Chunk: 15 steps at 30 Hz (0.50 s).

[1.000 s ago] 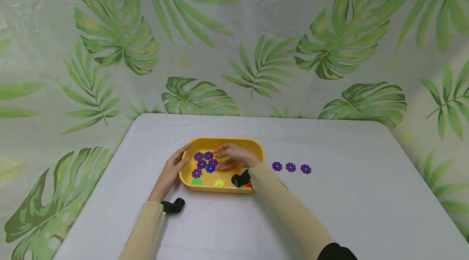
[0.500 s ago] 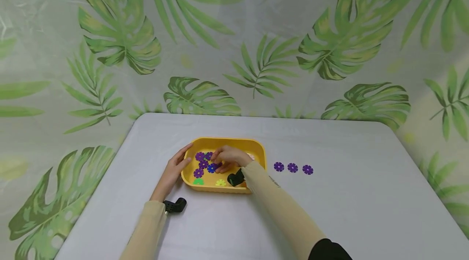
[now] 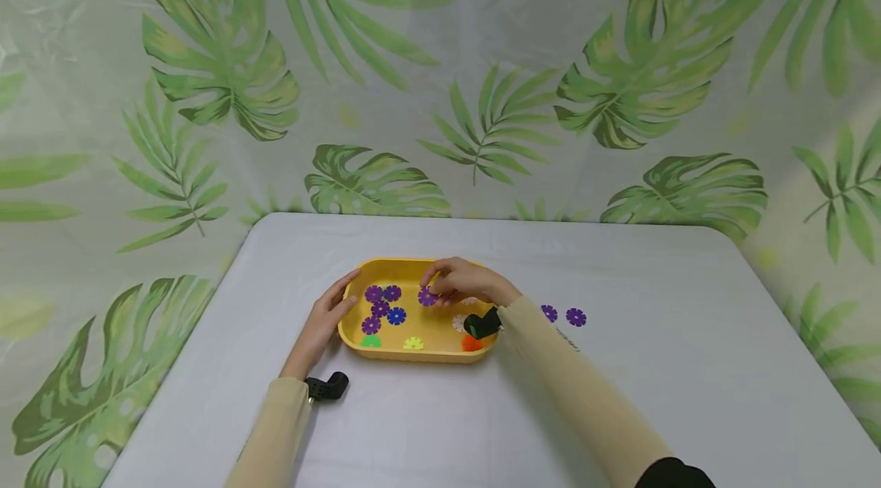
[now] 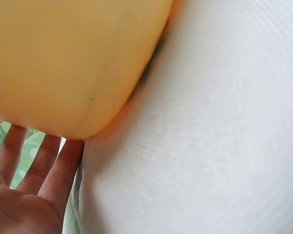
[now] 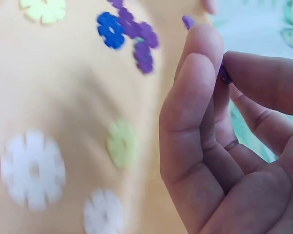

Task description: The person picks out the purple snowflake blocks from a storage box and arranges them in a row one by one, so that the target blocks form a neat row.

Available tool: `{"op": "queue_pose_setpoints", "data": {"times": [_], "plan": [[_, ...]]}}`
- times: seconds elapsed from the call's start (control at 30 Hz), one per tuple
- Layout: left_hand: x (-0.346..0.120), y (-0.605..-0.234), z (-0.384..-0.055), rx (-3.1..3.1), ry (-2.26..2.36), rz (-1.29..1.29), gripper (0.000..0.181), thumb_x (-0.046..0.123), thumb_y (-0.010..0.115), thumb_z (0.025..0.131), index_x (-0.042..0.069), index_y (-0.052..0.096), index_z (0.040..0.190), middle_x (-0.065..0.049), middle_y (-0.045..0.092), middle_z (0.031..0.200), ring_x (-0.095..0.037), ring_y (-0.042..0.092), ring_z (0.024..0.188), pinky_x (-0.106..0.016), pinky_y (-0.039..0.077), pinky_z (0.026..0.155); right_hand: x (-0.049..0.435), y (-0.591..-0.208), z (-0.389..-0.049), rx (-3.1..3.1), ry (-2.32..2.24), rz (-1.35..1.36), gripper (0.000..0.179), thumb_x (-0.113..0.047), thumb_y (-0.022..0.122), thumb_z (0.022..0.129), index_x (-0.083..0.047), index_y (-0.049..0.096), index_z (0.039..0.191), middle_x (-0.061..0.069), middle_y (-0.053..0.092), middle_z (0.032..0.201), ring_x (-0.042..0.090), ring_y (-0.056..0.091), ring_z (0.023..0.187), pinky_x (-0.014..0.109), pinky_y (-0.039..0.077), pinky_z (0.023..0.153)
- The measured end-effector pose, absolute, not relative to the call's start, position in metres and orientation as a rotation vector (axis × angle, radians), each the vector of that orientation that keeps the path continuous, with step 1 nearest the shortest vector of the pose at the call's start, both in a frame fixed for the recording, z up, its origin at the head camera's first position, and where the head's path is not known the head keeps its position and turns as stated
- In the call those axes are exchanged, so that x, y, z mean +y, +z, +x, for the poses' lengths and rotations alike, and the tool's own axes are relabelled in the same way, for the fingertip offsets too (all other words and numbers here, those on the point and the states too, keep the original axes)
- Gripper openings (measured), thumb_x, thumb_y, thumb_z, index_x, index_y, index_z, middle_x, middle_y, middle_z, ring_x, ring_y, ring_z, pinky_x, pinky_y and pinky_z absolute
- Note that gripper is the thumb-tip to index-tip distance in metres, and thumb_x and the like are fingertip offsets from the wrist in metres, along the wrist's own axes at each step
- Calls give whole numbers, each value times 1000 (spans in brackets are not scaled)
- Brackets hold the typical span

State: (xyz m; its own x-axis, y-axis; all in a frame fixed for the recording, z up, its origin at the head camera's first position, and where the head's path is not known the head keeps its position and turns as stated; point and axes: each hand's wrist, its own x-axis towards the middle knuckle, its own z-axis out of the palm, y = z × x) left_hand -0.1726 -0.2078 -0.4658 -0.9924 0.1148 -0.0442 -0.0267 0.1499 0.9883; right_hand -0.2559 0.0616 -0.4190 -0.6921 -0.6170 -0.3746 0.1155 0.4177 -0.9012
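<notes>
My right hand (image 3: pixel 468 281) pinches a purple snowflake disc (image 3: pixel 427 296) between thumb and fingers, over the yellow tray (image 3: pixel 420 356). In the right wrist view only slivers of this purple disc (image 5: pixel 187 22) show past the fingertips. My left hand (image 3: pixel 322 326) holds the tray's left end, thumb at the rim; in the left wrist view its fingers (image 4: pixel 63 165) lie along the outer wall. Several purple discs (image 3: pixel 380 309) lie in the tray's left half beside a blue disc (image 3: pixel 396 316).
The tray also holds a green disc (image 3: pixel 371 340), a yellow disc (image 3: pixel 413 343), white discs (image 5: pixel 33 169) and orange-red discs (image 3: pixel 472 343). Right of it on the white table (image 3: pixel 619 396), purple discs (image 3: pixel 576 317) lie in a row, partly behind my right sleeve (image 3: pixel 551 350).
My right hand reached left to the purple discs, took hold of one, then lifted it away and moved right with it. The left hand has stayed at the tray.
</notes>
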Motion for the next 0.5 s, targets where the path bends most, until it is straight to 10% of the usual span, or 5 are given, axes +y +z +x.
{"op": "queue_pose_setpoints", "data": {"times": [0.5], "plan": [[-208,-465,-173,2295,1973,82,48,16,46,102,13,34,149,-9,22,156,-27,15,143,-41,22,113,205,-414,-249,2068,-1442,-393,23,-12,50,99,4,52,115,11,58,89,24,59,75,42,56,78]]}}
